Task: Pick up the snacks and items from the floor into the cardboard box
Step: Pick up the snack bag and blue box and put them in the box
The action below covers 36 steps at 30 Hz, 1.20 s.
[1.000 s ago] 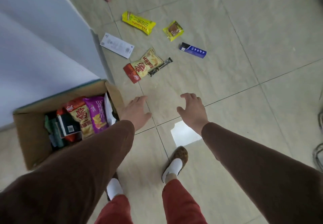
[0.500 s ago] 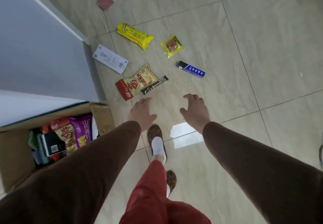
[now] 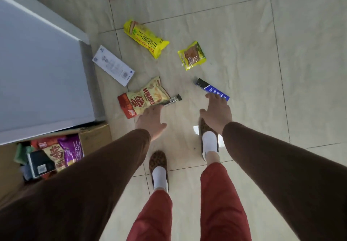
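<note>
As feet step forward, right hand (image 3: 217, 112) nearer blue box (image 3: 213, 90)

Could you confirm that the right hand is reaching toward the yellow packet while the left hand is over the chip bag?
Not quite: in the head view the right hand reaches toward the blue box, not a yellow packet. The left hand is indeed over the chip bag.

You are indoors, probably in a home: glossy beige tile floor (image 3: 244, 34), leopard-print house slippers (image 3: 158, 162), a white appliance or cabinet (image 3: 37, 71) beside the cardboard box (image 3: 95, 137), snack packets (image 3: 145, 40) scattered beyond it.
</note>
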### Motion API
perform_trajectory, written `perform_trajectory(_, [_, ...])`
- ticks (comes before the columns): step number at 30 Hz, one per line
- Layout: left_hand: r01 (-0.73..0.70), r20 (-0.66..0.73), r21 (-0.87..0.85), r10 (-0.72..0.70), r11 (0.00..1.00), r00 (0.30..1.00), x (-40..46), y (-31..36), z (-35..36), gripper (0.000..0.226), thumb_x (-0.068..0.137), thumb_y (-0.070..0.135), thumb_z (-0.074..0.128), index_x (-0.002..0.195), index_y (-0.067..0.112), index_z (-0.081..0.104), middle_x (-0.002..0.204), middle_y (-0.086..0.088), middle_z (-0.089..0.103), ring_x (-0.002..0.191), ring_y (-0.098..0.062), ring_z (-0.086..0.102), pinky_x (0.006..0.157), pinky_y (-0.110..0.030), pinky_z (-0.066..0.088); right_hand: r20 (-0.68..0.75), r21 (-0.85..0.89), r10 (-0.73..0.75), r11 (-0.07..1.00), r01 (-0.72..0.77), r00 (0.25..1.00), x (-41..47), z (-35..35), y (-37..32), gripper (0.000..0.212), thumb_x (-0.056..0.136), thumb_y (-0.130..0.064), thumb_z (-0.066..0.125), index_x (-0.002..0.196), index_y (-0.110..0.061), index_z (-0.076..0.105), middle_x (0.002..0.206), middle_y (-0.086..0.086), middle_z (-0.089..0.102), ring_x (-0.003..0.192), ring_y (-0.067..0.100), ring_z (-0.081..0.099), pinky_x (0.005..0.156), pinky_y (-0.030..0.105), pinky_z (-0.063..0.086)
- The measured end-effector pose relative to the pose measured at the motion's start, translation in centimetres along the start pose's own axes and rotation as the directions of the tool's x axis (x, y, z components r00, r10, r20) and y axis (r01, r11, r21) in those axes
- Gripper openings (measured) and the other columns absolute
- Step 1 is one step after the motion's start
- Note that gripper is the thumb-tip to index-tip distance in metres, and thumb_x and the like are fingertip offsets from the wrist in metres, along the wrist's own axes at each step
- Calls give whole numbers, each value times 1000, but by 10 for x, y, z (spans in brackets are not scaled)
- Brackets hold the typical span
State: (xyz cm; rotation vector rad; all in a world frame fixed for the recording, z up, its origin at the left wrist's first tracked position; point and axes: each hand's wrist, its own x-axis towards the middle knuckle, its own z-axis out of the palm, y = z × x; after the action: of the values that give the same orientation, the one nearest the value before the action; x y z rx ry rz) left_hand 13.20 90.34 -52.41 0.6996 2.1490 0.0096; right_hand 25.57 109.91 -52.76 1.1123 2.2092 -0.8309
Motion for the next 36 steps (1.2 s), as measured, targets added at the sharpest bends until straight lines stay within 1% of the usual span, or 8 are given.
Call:
perform_trajectory(11, [201, 27, 12, -201, 980, 979, 132, -1, 58, 62, 88, 25, 68, 143, 15, 41, 140, -8, 47, 130, -30, 47, 100, -45, 47, 114, -289, -35, 955, 67, 993, 149, 12, 60, 62, 93, -27, 70, 145, -12, 42, 141, 13, 53, 131, 34, 50, 101, 45, 47])
perform_trajectory(17, [147, -31, 235, -144, 961, 989, 187, -19, 108, 50, 89, 22, 65, 135, 19, 46, 130, -5, 53, 118, -26, 57, 87, -39, 53, 133, -388, -62, 915, 109, 989, 204, 59, 72, 63, 92, -36, 72, 143, -13, 41, 135, 10, 53, 124, 31, 52, 95, 42, 50])
perform_trajectory(22, [109, -94, 329, -82, 938, 992, 202, -25, 137, 45, 90, 13, 59, 134, 20, 52, 133, -3, 58, 122, -26, 57, 87, -39, 51, 114, -385, -51, 918, 92, 992, 227, 81, 72, 47, 98, -28, 63, 137, -11, 45, 132, 10, 51, 121, 31, 52, 87, 42, 51])
perform_trajectory(25, [80, -58, 268, -67, 960, 996, 204, -28, 137, 44, 94, 16, 52, 138, 20, 50, 132, -2, 57, 120, -23, 58, 86, -37, 53, 131, -377, -67, 919, 113, 989, 231, 79, 67, 38, 99, -21, 57, 134, -10, 47, 128, 12, 54, 116, 33, 57, 83, 41, 50])
perform_trajectory(28, [79, -75, 78, -73, 994, 994, 196, -23, 122, 42, 100, 30, 42, 142, 23, 45, 126, 0, 58, 112, -22, 61, 81, -37, 53, 161, -305, -82, 944, 128, 984, 227, 65, 52, 37, 98, -25, 58, 133, -16, 47, 118, 10, 64, 105, 35, 67, 81, 40, 54])
perform_trajectory(31, [75, -156, -77, -86, 994, 984, 183, -29, 95, 37, 104, 36, 36, 139, 26, 41, 100, 0, 61, 84, -22, 65, 68, -36, 55, 166, -286, -151, 938, 194, 975, 225, 44, 28, 34, 98, -30, 62, 127, -20, 47, 101, 5, 70, 95, 35, 71, 76, 40, 56])
perform_trajectory(33, [61, -219, -137, -90, 989, 972, 182, -41, 82, 31, 104, 33, 39, 133, 24, 43, 88, 1, 58, 74, -18, 60, 67, -38, 57, 163, -292, -200, 926, 241, 966, 232, 33, 11, 39, 96, -30, 67, 127, -19, 47, 108, 8, 71, 99, 35, 70, 82, 41, 57])
perform_trajectory(36, [68, -256, -202, -120, 977, 959, 189, -69, 67, 27, 102, 32, 47, 123, 16, 49, 99, -5, 62, 84, -21, 60, 75, -39, 55, 135, -360, -250, 889, 282, 959, 257, 21, -13, 54, 95, -35, 71, 140, -16, 47, 120, 14, 67, 110, 37, 66, 90, 42, 54])
